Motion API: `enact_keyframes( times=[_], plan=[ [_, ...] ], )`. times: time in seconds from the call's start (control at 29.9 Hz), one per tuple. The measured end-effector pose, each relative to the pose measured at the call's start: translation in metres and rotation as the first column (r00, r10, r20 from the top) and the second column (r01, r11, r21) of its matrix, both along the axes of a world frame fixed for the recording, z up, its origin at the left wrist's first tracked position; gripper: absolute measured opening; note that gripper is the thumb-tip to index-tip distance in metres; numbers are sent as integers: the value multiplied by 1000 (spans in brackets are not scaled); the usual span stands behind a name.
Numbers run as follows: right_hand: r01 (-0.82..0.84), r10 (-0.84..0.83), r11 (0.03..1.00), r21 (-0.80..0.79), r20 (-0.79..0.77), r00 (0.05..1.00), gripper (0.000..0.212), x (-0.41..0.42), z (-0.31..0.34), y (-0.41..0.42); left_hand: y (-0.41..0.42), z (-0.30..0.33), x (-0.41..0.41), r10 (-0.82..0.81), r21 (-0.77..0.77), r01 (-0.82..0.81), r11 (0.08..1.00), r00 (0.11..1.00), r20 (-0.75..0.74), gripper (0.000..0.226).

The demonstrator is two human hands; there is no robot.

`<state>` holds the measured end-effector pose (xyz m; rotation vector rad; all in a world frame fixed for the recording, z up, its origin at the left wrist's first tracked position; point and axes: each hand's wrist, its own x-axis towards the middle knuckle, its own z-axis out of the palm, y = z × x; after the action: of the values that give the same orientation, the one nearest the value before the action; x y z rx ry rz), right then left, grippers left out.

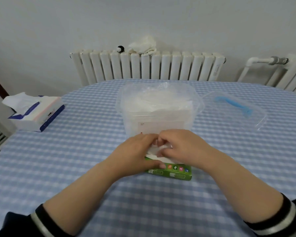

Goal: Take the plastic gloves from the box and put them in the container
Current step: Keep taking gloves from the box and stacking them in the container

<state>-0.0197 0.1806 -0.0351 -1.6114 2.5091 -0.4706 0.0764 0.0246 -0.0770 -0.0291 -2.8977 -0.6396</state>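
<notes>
Both hands meet over the green box (171,171), which lies just in front of the clear container (159,106), its long axis running left to right. The left hand (135,151) steadies the box, thumb pressed along its near edge. The right hand (183,146) has fingers curled, apparently pinching the white plastic gloves (154,152) at the opening. The container stands directly beyond, nearly touching the fingertips.

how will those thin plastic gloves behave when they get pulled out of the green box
Probably floppy: the plastic gloves crumple between both hands, left hand and right hand. Likely very light and clingy, so several may come out together. The green box looks small and light; it may lift unless held down.
</notes>
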Motion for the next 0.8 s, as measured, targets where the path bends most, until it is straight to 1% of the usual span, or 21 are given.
enact_keyframes(
  times=[0.13,0.17,0.27,0.3,0.4,0.47,0.53,0.6,0.63,0.7,0.73,0.77,0.8],
  plan=[
    [-21,17,998,-51,-64,998,16,-2,-4,2,-1,-7,2,21,86,-21,996,1000,3,75],
    [-32,26,996,-80,-78,997,18,-2,-7,3,-1,-6,2,30,103,-31,994,999,15,77],
    [-69,37,980,-188,-167,985,34,-1,-12,2,1,-3,3,55,133,-60,989,998,40,82],
    [-62,26,976,-208,-171,985,35,0,-12,2,1,-2,4,60,138,-66,988,997,44,84],
    [-21,-10,975,-222,-138,990,26,1,-13,2,1,0,5,70,151,-76,986,996,50,87],
    [-9,-32,971,-239,-166,986,22,2,-13,2,1,0,5,73,161,-80,984,996,51,87],
    [33,-68,978,-206,-166,984,23,4,-10,0,1,0,4,78,170,-87,982,995,60,88],
    [75,-90,992,-99,-158,983,23,4,-7,-1,2,0,5,82,162,-91,983,995,63,89],
    [89,-96,994,-63,-126,987,23,4,-4,0,3,0,5,82,155,-90,984,995,61,88],
    [94,-95,994,-62,-18,995,28,4,0,-1,4,-1,6,90,161,-98,982,994,55,85],
    [89,-89,994,-69,7,996,34,5,-1,-2,4,-2,7,98,172,-105,980,994,52,83],
    [73,-73,995,-72,-8,997,35,6,-2,-4,4,-1,8,103,184,-110,977,994,48,83],
    [53,-57,996,-73,-41,998,30,8,-5,-8,4,-1,8,105,199,-113,973,993,48,83]
  ],
)
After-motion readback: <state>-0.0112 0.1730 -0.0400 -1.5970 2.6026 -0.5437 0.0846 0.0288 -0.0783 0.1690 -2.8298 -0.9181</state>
